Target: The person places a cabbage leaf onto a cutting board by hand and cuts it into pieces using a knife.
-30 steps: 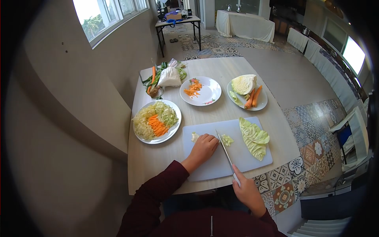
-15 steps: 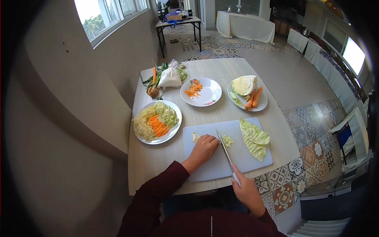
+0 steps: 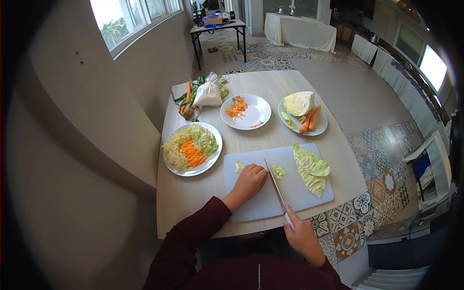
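Observation:
My left hand is closed over a piece of cabbage on the white cutting board; its pale end shows left of my fingers. My right hand is wrapped round the handle of a knife, whose blade lies slantwise beside my left fingertips. Just right of the blade is a small heap of cut cabbage. Cabbage leaves rest on the board's right side. Left of the board, a plate holds shredded cabbage and orange carrot strips.
Behind the board stand a plate with carrot scraps and a plate with half a cabbage and carrots. A bag of white contents sits among vegetables at the back left. A wall is on the left.

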Demonstrator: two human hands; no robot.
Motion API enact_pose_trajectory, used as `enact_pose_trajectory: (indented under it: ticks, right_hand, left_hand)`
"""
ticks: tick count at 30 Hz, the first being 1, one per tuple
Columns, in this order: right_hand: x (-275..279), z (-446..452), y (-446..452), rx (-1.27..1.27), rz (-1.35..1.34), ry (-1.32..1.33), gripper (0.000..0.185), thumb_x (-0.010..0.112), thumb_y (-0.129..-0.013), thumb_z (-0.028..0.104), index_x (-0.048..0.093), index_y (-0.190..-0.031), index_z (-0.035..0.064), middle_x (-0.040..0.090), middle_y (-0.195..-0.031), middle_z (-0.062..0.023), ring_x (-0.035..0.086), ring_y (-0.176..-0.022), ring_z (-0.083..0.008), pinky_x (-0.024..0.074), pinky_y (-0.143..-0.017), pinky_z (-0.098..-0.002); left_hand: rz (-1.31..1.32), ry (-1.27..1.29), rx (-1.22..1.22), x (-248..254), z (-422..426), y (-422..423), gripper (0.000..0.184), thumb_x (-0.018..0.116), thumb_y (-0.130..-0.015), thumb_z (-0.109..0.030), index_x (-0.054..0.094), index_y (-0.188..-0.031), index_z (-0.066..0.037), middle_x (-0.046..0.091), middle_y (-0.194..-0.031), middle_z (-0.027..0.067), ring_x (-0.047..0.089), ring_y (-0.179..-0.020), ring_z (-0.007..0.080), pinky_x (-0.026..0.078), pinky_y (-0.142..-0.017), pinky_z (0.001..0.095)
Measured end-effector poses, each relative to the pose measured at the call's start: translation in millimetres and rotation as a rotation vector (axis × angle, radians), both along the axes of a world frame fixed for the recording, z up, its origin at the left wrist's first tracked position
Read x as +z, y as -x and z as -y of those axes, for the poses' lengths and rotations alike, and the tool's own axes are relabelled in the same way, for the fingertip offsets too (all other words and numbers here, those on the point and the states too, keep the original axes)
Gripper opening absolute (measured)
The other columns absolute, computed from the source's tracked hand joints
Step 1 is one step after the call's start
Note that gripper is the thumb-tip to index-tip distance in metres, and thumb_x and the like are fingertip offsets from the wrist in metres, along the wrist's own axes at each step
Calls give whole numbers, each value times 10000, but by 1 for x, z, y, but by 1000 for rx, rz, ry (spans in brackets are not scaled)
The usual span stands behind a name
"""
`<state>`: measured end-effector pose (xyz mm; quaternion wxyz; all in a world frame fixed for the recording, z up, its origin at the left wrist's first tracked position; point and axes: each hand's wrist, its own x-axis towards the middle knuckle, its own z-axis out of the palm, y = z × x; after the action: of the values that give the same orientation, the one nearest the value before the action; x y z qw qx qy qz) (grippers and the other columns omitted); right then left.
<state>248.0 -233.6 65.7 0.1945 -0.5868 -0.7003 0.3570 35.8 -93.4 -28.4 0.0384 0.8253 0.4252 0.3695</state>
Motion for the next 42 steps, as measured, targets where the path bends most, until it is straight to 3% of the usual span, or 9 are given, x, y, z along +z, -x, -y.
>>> enact_pose_trajectory:
  ticks: [10, 13, 16, 19, 22, 25, 31, 37, 42]
  right_hand:
    - [7, 5, -2, 25, 16, 25, 577, 560, -929, 140, 413, -1478, 38, 582, -640, -305, 606, -635, -495, 479, -623, -553]
    - [5, 9, -5, 10, -11, -1, 551, 573, -926, 121, 454, -1459, 44, 536, -597, -270, 571, -559, -450, 463, -564, -445]
    - [7, 8, -4, 14, -1, 15, 557, 566, -928, 117, 443, -1466, 44, 540, -603, -273, 572, -562, -449, 464, -568, -442]
    - [4, 2, -1, 21, -2, 42, 576, 559, -926, 128, 413, -1474, 30, 584, -657, -312, 610, -656, -497, 483, -628, -541]
    - [-14, -10, 1, -5, -52, 31, 579, 556, -924, 128, 411, -1477, 37, 591, -693, -324, 611, -700, -509, 482, -657, -549]
    - [-29, -23, 8, 4, -70, -57, 547, 511, -955, 130, 412, -1485, 36, 599, -596, -242, 624, -485, -336, 515, -563, -428]
    - [-21, -34, 13, 31, -27, -69, 540, 507, -952, 124, 418, -1474, 20, 598, -595, -242, 621, -482, -347, 511, -557, -441]
    - [-6, -18, 12, 14, 70, 39, 588, 523, -928, 140, 388, -1492, 45, 605, -706, -331, 615, -704, -520, 488, -697, -576]
    - [0, -8, 7, 32, 104, 71, 601, 522, -924, 143, 375, -1499, 49, 601, -696, -336, 618, -709, -525, 497, -704, -584]
  left_hand:
    - [11, -7, 6, -2, -1, 0, 69, 688, -841, -80, 660, -879, -30, 662, -908, 110, 624, -898, 299, 490, -820, 417]
    - [-5, 3, 6, -1, 0, 0, 75, 689, -837, -81, 663, -886, -31, 663, -916, 111, 624, -906, 299, 490, -826, 414]
    - [-9, -3, 6, -1, 0, 0, 81, 688, -836, -81, 665, -895, -31, 663, -921, 112, 623, -911, 300, 489, -834, 413]
    - [-12, 13, 4, -1, 0, 0, 83, 685, -841, -83, 663, -899, -28, 662, -919, 113, 622, -909, 301, 488, -834, 415]
    - [16, -53, -3, 0, -1, -1, 71, 669, -856, -95, 621, -857, -42, 632, -864, 97, 596, -859, 292, 472, -792, 413]
    - [22, -59, -4, -1, -1, -1, 73, 668, -859, -99, 623, -858, -42, 632, -867, 97, 595, -861, 293, 471, -793, 413]
    - [19, -57, -4, -1, -1, -1, 73, 663, -863, -99, 623, -858, -39, 632, -868, 100, 596, -864, 293, 470, -796, 412]
    - [12, -56, -11, -2, -1, -1, 69, 661, -859, -97, 621, -855, -41, 632, -862, 100, 597, -860, 292, 470, -797, 412]
    - [19, -52, -8, -3, -1, -2, 71, 663, -857, -98, 619, -852, -42, 634, -862, 101, 599, -862, 290, 471, -799, 411]
